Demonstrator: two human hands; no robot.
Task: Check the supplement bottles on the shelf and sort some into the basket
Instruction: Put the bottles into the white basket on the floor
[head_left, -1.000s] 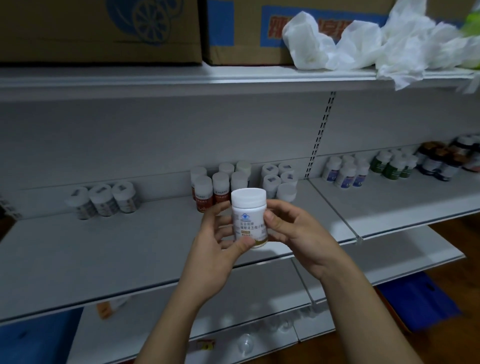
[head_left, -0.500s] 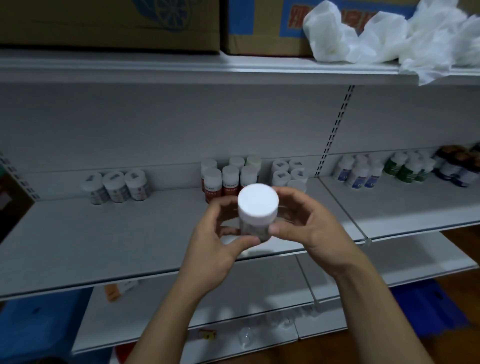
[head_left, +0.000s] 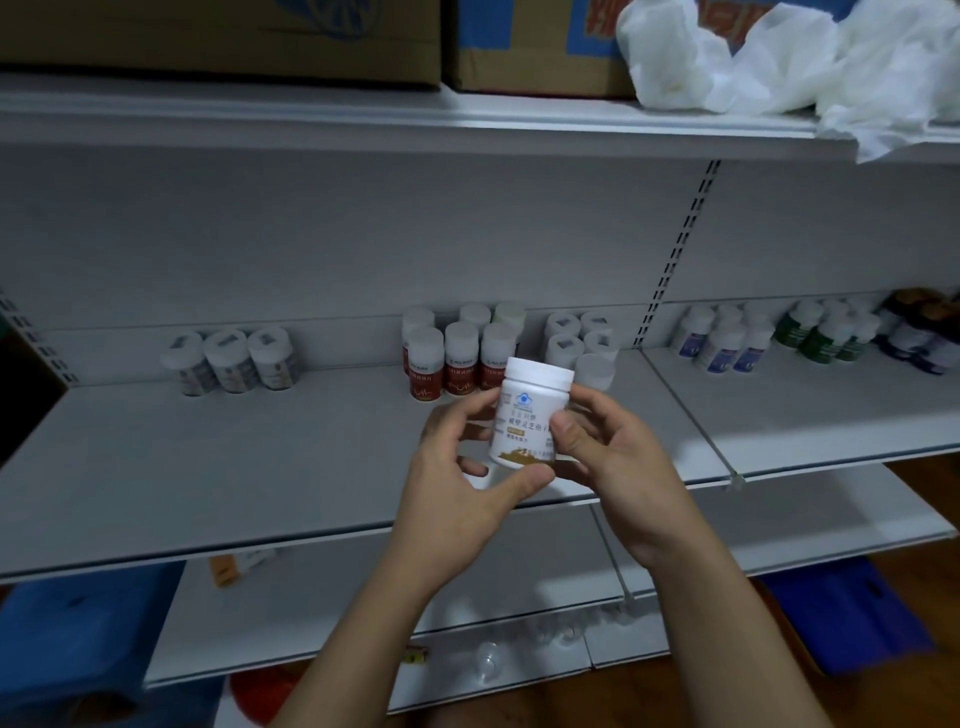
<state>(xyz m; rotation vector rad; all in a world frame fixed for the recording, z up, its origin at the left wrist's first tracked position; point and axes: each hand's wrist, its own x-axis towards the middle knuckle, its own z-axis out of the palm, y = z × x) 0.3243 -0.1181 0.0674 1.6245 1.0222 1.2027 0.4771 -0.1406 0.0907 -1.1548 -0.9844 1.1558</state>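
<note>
A white supplement bottle (head_left: 527, 415) with a white cap and a gold band at its foot is held upright in front of the middle shelf (head_left: 260, 467), label facing me. My left hand (head_left: 467, 488) grips it from the left, thumb under its base. My right hand (head_left: 613, 457) pinches its right side with thumb on the label. Behind it stand red-labelled bottles (head_left: 452, 364), white-capped bottles (head_left: 576, 338), three bottles (head_left: 234, 358) at the left, and blue-labelled (head_left: 727, 343) and green-labelled bottles (head_left: 821, 332) at the right. No basket is plainly visible.
Cardboard boxes (head_left: 535, 47) and white plastic bags (head_left: 779, 57) sit on the top shelf. Lower shelves (head_left: 831, 525) run below, with an orange packet (head_left: 223, 569) on one. Blue objects lie low at the left (head_left: 67, 634) and right (head_left: 852, 613). A slotted upright (head_left: 675, 254) divides the back panel.
The bottle was tipped with its cap toward me half a second ago; it is upright again with the label facing me. Both hands kept hold of it.
</note>
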